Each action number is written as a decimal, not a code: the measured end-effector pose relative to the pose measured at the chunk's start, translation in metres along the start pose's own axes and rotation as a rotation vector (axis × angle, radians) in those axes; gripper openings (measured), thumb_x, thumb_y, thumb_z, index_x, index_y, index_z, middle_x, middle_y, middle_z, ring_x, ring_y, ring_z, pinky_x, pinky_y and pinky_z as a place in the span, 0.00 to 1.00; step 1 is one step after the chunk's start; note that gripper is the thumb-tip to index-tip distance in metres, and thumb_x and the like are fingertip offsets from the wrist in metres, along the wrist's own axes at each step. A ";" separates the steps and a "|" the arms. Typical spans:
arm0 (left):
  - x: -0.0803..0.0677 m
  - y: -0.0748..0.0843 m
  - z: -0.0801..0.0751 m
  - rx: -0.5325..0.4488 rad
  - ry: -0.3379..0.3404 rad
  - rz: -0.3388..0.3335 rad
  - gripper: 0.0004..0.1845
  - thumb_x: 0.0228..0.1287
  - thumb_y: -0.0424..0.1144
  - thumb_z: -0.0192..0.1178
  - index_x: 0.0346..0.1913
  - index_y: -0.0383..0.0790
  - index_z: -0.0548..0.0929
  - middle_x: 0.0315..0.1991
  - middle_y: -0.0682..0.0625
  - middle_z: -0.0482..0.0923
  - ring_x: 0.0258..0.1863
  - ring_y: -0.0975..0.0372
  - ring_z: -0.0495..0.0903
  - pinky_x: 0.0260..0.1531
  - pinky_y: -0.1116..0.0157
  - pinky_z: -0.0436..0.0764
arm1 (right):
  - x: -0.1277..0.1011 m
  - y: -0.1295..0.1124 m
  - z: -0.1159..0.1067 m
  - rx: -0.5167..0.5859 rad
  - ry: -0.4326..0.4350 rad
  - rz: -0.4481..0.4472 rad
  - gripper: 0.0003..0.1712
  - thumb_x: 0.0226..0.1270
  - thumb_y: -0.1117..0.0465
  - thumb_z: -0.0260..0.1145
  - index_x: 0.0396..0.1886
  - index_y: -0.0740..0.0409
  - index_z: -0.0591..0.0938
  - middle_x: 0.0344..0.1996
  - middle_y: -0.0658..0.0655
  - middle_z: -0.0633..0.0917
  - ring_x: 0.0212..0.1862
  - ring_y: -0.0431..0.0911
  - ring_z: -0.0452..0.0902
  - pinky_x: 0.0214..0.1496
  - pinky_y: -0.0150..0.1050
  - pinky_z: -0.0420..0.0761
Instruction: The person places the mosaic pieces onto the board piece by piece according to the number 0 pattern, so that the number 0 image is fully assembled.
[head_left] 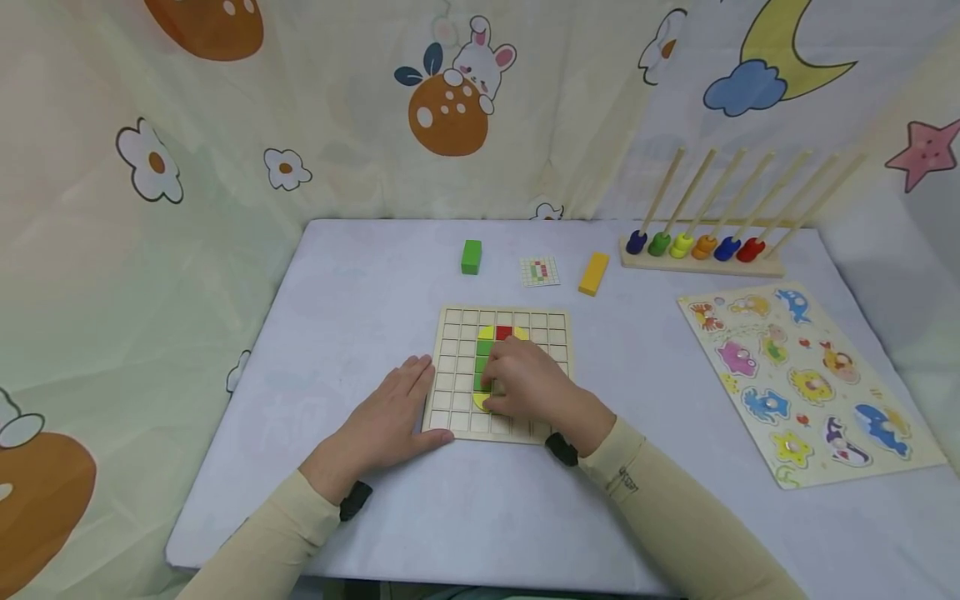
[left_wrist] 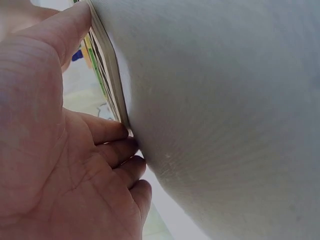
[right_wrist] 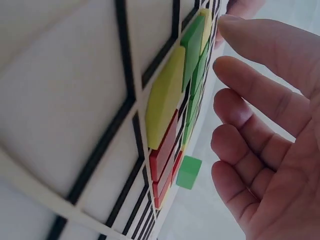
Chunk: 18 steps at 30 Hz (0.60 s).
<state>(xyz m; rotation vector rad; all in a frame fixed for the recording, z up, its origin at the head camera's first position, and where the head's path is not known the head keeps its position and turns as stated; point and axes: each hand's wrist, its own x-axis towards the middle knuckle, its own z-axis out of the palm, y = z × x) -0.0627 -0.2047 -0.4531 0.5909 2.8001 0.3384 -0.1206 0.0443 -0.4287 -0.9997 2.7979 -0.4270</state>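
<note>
At the centre of the head frame I see the square wooden grid board (head_left: pixel 457 367) lying flat on the smooth pale table (head_left: pixel 375 275), with flat glossy yellow, green and red tiles (head_left: pixel 486 350) set in its middle cells. My left hand (head_left: pixel 386 421) lies flat with straight fingers against the board's left edge, and my right hand (head_left: pixel 528 383) rests on the tiles with relaxed, slightly bent fingers, holding nothing that I can see. Toward the upper part of the frame, a green block (head_left: pixel 471 256), a small pattern card (head_left: pixel 540 271) and a yellow block (head_left: pixel 594 273) lie well apart from the hands.
</note>
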 end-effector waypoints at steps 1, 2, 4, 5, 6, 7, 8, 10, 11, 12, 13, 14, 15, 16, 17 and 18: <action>0.000 0.000 0.000 -0.001 0.000 0.000 0.59 0.67 0.69 0.62 0.84 0.34 0.50 0.86 0.41 0.46 0.87 0.49 0.46 0.85 0.49 0.55 | -0.001 -0.001 0.000 -0.009 -0.007 0.001 0.09 0.56 0.50 0.83 0.35 0.44 0.94 0.35 0.44 0.84 0.41 0.41 0.71 0.49 0.38 0.77; 0.000 0.000 -0.001 -0.002 -0.001 0.000 0.59 0.67 0.69 0.62 0.84 0.34 0.50 0.86 0.41 0.45 0.87 0.49 0.45 0.85 0.49 0.55 | -0.001 -0.001 0.001 -0.020 -0.013 0.004 0.09 0.56 0.49 0.83 0.35 0.43 0.94 0.34 0.44 0.83 0.40 0.41 0.71 0.48 0.37 0.77; 0.000 0.000 -0.001 -0.002 -0.004 -0.003 0.59 0.67 0.69 0.62 0.84 0.34 0.50 0.86 0.41 0.45 0.87 0.49 0.45 0.85 0.49 0.55 | -0.001 -0.002 0.002 -0.032 -0.019 0.011 0.09 0.56 0.49 0.83 0.35 0.43 0.94 0.32 0.43 0.82 0.39 0.40 0.70 0.47 0.36 0.76; 0.000 0.000 0.000 -0.002 -0.006 -0.005 0.59 0.67 0.69 0.62 0.84 0.34 0.50 0.86 0.41 0.45 0.87 0.49 0.45 0.85 0.49 0.55 | -0.001 -0.002 0.003 -0.036 -0.019 0.012 0.09 0.56 0.49 0.83 0.35 0.42 0.94 0.31 0.42 0.82 0.39 0.40 0.70 0.47 0.36 0.76; 0.000 0.000 0.000 -0.003 -0.008 -0.007 0.59 0.67 0.69 0.62 0.84 0.34 0.50 0.86 0.41 0.45 0.87 0.49 0.45 0.85 0.49 0.55 | -0.002 -0.002 0.004 -0.035 -0.019 0.015 0.08 0.56 0.49 0.83 0.34 0.42 0.94 0.31 0.42 0.81 0.38 0.40 0.69 0.46 0.35 0.75; 0.000 0.000 0.000 -0.004 -0.010 -0.008 0.59 0.67 0.69 0.62 0.84 0.34 0.50 0.86 0.41 0.45 0.87 0.49 0.45 0.85 0.49 0.55 | -0.002 -0.002 0.004 -0.035 -0.020 0.018 0.08 0.56 0.49 0.83 0.34 0.42 0.94 0.31 0.42 0.81 0.38 0.40 0.69 0.46 0.35 0.75; 0.000 0.000 0.000 -0.005 -0.013 -0.010 0.59 0.67 0.69 0.63 0.84 0.34 0.50 0.86 0.41 0.45 0.87 0.49 0.45 0.85 0.49 0.55 | -0.002 -0.002 0.005 -0.032 -0.020 0.021 0.08 0.56 0.49 0.83 0.34 0.42 0.94 0.31 0.42 0.82 0.38 0.40 0.69 0.45 0.35 0.74; 0.000 0.000 0.000 -0.008 -0.017 -0.011 0.59 0.67 0.69 0.62 0.84 0.34 0.49 0.87 0.41 0.45 0.87 0.49 0.45 0.85 0.49 0.55 | -0.003 -0.003 0.006 -0.025 -0.016 0.019 0.08 0.56 0.49 0.83 0.34 0.43 0.94 0.30 0.42 0.82 0.38 0.40 0.69 0.46 0.35 0.74; 0.000 0.000 0.000 -0.010 -0.017 -0.011 0.59 0.67 0.69 0.62 0.84 0.34 0.49 0.87 0.41 0.45 0.87 0.49 0.45 0.85 0.49 0.54 | -0.003 -0.003 0.006 -0.023 -0.013 0.016 0.08 0.56 0.49 0.83 0.34 0.43 0.94 0.30 0.42 0.82 0.38 0.40 0.69 0.46 0.35 0.74; 0.000 0.000 0.000 -0.010 -0.018 -0.011 0.59 0.67 0.69 0.62 0.84 0.34 0.49 0.87 0.41 0.45 0.87 0.49 0.44 0.85 0.49 0.54 | -0.003 -0.002 0.006 -0.017 -0.010 0.012 0.07 0.57 0.49 0.83 0.33 0.43 0.94 0.30 0.42 0.82 0.38 0.40 0.69 0.46 0.35 0.74; 0.000 0.000 0.000 -0.009 -0.018 -0.013 0.59 0.67 0.69 0.62 0.84 0.34 0.49 0.87 0.41 0.45 0.87 0.49 0.44 0.85 0.50 0.54 | -0.004 -0.002 0.006 -0.009 -0.003 0.005 0.07 0.57 0.50 0.82 0.33 0.43 0.94 0.30 0.43 0.82 0.38 0.40 0.69 0.45 0.36 0.74; 0.000 0.000 0.000 -0.008 -0.018 -0.014 0.59 0.67 0.69 0.62 0.84 0.34 0.49 0.87 0.42 0.45 0.87 0.49 0.44 0.85 0.50 0.54 | -0.004 -0.001 0.005 -0.002 0.004 0.000 0.06 0.57 0.50 0.82 0.33 0.43 0.94 0.31 0.43 0.82 0.38 0.40 0.70 0.45 0.36 0.75; -0.001 -0.001 0.000 -0.008 -0.014 -0.011 0.58 0.67 0.69 0.62 0.84 0.34 0.49 0.86 0.41 0.45 0.87 0.49 0.45 0.85 0.49 0.54 | -0.005 0.001 0.004 0.008 0.013 -0.004 0.06 0.57 0.51 0.82 0.33 0.44 0.94 0.31 0.43 0.83 0.38 0.40 0.70 0.44 0.36 0.75; 0.000 -0.001 0.000 -0.007 -0.013 -0.013 0.58 0.67 0.69 0.62 0.84 0.34 0.49 0.86 0.41 0.45 0.87 0.49 0.45 0.85 0.50 0.54 | -0.005 0.003 0.003 0.012 0.023 -0.001 0.05 0.58 0.51 0.81 0.33 0.44 0.94 0.31 0.43 0.83 0.39 0.40 0.71 0.44 0.36 0.76; 0.000 -0.001 0.000 -0.008 -0.013 -0.013 0.59 0.67 0.69 0.62 0.84 0.34 0.50 0.86 0.41 0.45 0.87 0.49 0.45 0.85 0.50 0.54 | -0.006 0.006 0.001 0.017 0.032 0.009 0.05 0.59 0.51 0.80 0.33 0.44 0.94 0.32 0.43 0.83 0.40 0.40 0.71 0.44 0.35 0.76; 0.000 0.000 0.000 -0.009 -0.013 -0.014 0.59 0.67 0.69 0.63 0.84 0.34 0.49 0.86 0.41 0.45 0.87 0.49 0.45 0.85 0.50 0.54 | -0.008 0.009 -0.001 0.025 0.041 0.023 0.06 0.60 0.50 0.80 0.34 0.44 0.94 0.33 0.43 0.83 0.40 0.41 0.72 0.44 0.36 0.76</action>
